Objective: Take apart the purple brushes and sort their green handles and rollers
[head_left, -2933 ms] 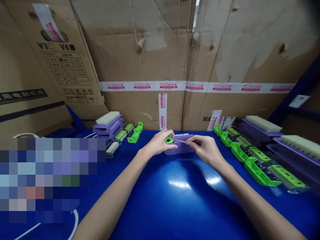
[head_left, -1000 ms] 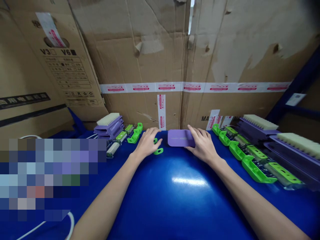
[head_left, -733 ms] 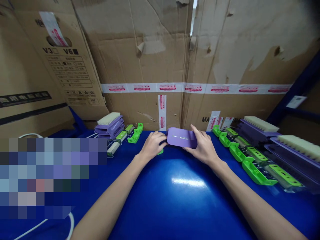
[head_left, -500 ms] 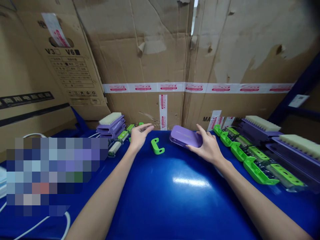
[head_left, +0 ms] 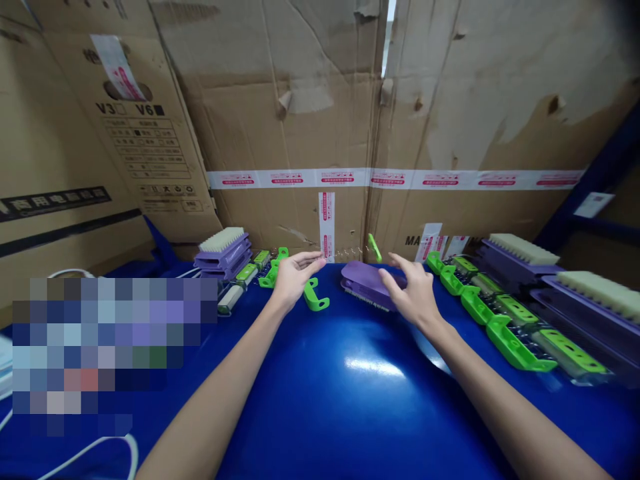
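Note:
My left hand (head_left: 294, 277) is closed in a pinch, fingertips together. From the fingertips a thin, coil-like strand (head_left: 350, 252) stretches right toward a slim green plastic piece (head_left: 375, 248). A purple brush (head_left: 357, 277) lies on the blue table, pale bristles down. Over the brush's right end is my right hand (head_left: 414, 288), thumb and fingers apart; whether it touches the brush I cannot tell. Just beside my left hand, a green bracket (head_left: 315, 297) with two holed ends rests on the table.
Green brackets (head_left: 477, 303) and clear-wrapped green pieces (head_left: 570, 343) line the right side, beside purple brushes with bristles up (head_left: 525, 250). More purple brushes (head_left: 223, 250) are stacked at left. Cardboard (head_left: 300, 133) walls the back. A white cable (head_left: 133, 453) lies at front left.
My left hand has moved right, drawing the strand and green piece into view. The purple brush has settled lower, bristles down, and my right hand's fingers have loosened from it.

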A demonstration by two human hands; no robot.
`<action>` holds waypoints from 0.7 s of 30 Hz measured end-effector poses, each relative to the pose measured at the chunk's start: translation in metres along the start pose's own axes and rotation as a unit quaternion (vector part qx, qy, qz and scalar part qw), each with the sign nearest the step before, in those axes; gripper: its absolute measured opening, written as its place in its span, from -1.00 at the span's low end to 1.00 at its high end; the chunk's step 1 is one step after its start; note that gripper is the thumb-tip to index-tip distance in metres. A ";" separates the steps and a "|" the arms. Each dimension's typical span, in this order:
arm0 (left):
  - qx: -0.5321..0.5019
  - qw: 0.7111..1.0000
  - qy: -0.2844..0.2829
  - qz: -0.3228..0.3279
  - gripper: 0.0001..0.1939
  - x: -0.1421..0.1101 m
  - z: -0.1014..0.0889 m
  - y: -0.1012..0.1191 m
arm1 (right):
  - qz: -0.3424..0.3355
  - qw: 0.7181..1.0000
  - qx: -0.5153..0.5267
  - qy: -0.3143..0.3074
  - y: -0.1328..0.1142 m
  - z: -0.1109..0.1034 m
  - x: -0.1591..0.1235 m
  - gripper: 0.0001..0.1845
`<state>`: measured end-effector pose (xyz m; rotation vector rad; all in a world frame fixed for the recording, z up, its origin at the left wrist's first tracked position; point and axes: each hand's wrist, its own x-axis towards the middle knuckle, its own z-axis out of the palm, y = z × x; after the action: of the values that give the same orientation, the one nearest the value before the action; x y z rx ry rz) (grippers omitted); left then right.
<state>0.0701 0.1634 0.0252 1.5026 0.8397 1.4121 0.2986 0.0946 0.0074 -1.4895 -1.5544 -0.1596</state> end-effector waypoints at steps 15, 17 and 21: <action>-0.090 0.991 -0.089 -0.036 -0.60 -0.008 0.009 0.000 | 0.196 0.916 0.339 -0.083 -0.014 -0.011 0.006 -0.32; -0.092 0.991 -0.090 -0.041 -0.58 -0.009 0.011 0.001 | 0.211 0.906 0.357 -0.085 -0.013 -0.011 0.007 -0.30; -0.033 0.995 -0.081 -0.041 -0.57 -0.010 0.013 0.004 | 0.234 0.886 0.394 -0.079 -0.015 -0.009 0.007 -0.34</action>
<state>0.0812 0.1508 0.0250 1.4932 0.7393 1.2300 0.2923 0.0896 0.0244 -1.1634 -1.1098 0.8050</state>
